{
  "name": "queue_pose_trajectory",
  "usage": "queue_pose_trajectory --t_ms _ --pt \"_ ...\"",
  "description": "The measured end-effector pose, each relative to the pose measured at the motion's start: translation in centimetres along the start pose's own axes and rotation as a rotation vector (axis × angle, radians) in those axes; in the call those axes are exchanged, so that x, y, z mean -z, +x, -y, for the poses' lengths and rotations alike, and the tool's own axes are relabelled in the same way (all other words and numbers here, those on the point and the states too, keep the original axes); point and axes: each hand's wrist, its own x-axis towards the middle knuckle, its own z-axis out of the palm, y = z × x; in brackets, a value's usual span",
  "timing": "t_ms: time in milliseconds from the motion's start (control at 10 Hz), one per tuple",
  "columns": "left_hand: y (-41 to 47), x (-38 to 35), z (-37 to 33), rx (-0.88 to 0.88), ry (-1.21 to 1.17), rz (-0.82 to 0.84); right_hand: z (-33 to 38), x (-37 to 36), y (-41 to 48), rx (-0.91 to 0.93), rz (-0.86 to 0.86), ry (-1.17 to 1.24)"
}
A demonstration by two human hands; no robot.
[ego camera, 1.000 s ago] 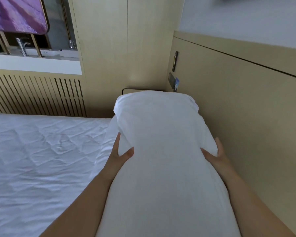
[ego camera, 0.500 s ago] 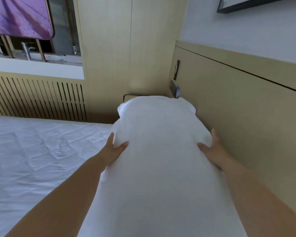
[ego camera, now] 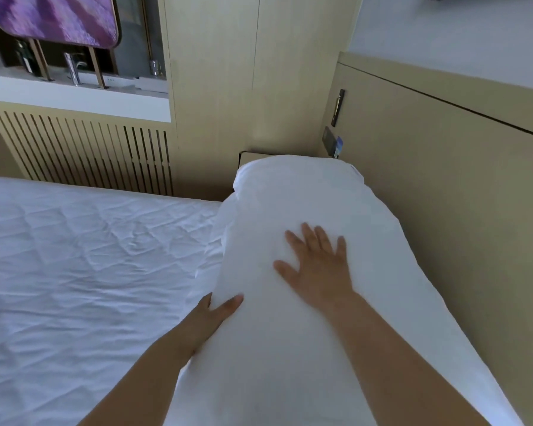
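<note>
2 grips attend the white pillow, already laid on the bed against the headboard: left grip clasps its side edge, thumb over, right grip presses flat on top, fingers spread; placement judged done, only smoothing and release outstanding.

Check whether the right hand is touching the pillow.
Touching. The head view shows the right hand flat, fingers spread, on top of the white pillow.

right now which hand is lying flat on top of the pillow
The right hand, fingers spread flat on top of the pillow; the left hand holds its side edge, thumb over it.
</note>
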Motion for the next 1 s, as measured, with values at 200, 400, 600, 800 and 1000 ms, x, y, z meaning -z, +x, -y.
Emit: queue_pose_trajectory --t_ms 200,400,600,800,1000 --pt "-2.0 1.0 2.7 0.049 0.003 0.087 -10.2 -0.4 -2.7 -0.649 -0.01 0.344" --pt "-3.6 0.1 3.4 -0.008 -0.015 -0.022 -5.9 0.9 -6.0 -0.461 -0.363 0.316" --pt "-7.4 2.0 5.0 0.084 -0.015 0.017 -2.9 -4.2 -9.9 -0.376 -0.157 0.045" --pt "-10.7 3.0 7.6 -0.035 -0.026 -0.098 -7.5 -3.5 -14.4 -0.832 -0.322 0.438" --pt "-15.3 7.2 9.5 -0.079 -0.086 -0.156 -1.6 -1.9 -22.6 -0.709 -0.59 0.748"
